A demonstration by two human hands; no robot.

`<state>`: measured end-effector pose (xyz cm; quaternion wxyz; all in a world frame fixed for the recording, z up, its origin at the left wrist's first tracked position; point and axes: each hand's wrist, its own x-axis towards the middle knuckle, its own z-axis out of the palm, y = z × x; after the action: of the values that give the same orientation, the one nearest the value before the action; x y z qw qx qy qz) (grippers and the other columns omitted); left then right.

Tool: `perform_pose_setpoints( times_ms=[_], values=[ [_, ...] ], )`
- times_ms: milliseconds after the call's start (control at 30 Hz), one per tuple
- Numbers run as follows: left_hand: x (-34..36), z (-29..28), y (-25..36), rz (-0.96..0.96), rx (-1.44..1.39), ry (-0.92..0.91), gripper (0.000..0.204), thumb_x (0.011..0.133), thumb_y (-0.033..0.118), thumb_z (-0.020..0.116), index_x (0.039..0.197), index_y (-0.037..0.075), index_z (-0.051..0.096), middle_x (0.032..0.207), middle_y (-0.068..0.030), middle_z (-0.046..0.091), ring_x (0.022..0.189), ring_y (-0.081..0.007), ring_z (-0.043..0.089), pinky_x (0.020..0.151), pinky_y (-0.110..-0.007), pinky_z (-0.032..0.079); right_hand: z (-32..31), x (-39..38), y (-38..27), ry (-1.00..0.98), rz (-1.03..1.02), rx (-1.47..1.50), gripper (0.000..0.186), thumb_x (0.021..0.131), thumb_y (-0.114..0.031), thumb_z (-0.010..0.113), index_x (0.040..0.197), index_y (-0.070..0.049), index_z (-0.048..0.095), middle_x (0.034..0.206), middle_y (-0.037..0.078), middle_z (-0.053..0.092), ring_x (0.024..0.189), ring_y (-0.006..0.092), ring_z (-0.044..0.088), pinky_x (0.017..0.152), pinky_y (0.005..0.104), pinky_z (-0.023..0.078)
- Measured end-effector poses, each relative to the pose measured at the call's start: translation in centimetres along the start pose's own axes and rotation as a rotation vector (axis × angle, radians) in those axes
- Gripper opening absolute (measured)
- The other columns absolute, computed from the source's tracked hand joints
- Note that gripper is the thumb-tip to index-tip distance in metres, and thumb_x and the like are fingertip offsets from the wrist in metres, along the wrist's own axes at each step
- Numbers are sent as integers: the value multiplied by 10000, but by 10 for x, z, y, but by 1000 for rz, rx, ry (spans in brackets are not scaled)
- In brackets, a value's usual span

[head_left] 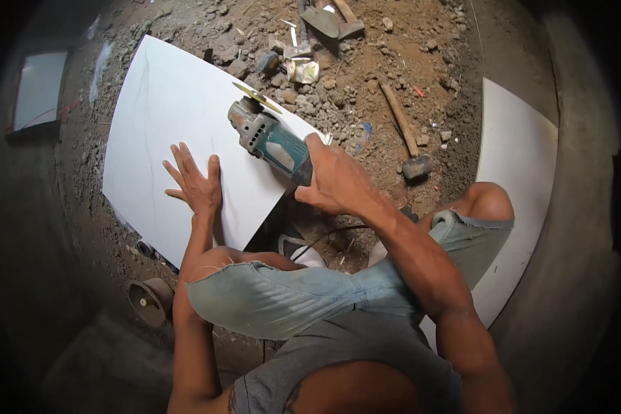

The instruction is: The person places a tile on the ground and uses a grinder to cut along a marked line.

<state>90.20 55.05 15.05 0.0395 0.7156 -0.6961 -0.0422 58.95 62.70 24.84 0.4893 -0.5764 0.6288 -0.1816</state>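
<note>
A large white tile (165,124) with faint grey veining lies in front of me on the left. My left hand (196,183) rests flat on it, fingers spread. In my right hand (334,176) is a teal angle grinder (279,145), gripped around its rear body. The grinder's grey metal head sits over the tile's right part, and its thin yellowish disc (257,97) is at the tile's far right edge. Whether the disc touches the tile or spins, I cannot tell. A black cord (331,233) trails from the grinder's side toward my feet.
A sledgehammer (415,167) with a wooden handle lies on rubble to the right. Farther off are a trowel (321,22), another wooden-handled tool (350,26) and a crumpled wrapper (302,70). Another white slab (514,165) stands at the right; a round container (150,302) sits lower left.
</note>
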Motion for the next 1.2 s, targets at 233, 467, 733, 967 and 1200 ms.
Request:
perform_pose_setpoints(
  times_ms=[233, 467, 733, 967, 1200],
  values=[
    [0, 3, -2, 19, -33, 6, 905, 930, 708, 429, 1603, 155, 184, 1677, -109, 123, 1526, -438, -13, 1033, -830, -35, -2, -2, 18, 91, -11, -23, 478, 685, -178, 757, 987, 65, 476, 761, 234, 673, 811, 449, 674, 773, 505, 548],
    [-1, 2, -1, 13, -37, 2, 912, 934, 722, 401, 1599, 136, 191, 1675, -128, 117, 1526, -438, -17, 1033, -826, -39, -7, 1, 17, 38, 27, 21, 487, 685, -202, 751, 989, 72, 487, 762, 242, 675, 810, 455, 674, 781, 516, 546],
    [-1, -1, 1, 3, -45, 0, 916, 926, 724, 408, 1600, 144, 192, 1675, -124, 119, 1527, -436, -15, 1039, -821, -37, 1, 7, 16, 50, 25, -43, 484, 679, -188, 745, 992, 77, 487, 786, 262, 675, 822, 470, 675, 782, 525, 549],
    [-1, 0, 1, 1, -45, 2, 926, 914, 737, 413, 1601, 157, 190, 1676, -120, 118, 1530, -426, -17, 1042, -820, -39, 5, 6, 17, 33, 21, -66, 483, 684, -192, 751, 985, 75, 484, 789, 258, 679, 809, 466, 678, 771, 513, 554],
    [1, 2, 2, -9, -39, 4, 931, 909, 751, 409, 1599, 164, 196, 1676, -112, 121, 1531, -420, -20, 1049, -816, -45, 2, 4, 14, 37, 30, -86, 476, 684, -190, 746, 977, 75, 480, 764, 253, 677, 811, 456, 680, 777, 500, 555]
  ],
)
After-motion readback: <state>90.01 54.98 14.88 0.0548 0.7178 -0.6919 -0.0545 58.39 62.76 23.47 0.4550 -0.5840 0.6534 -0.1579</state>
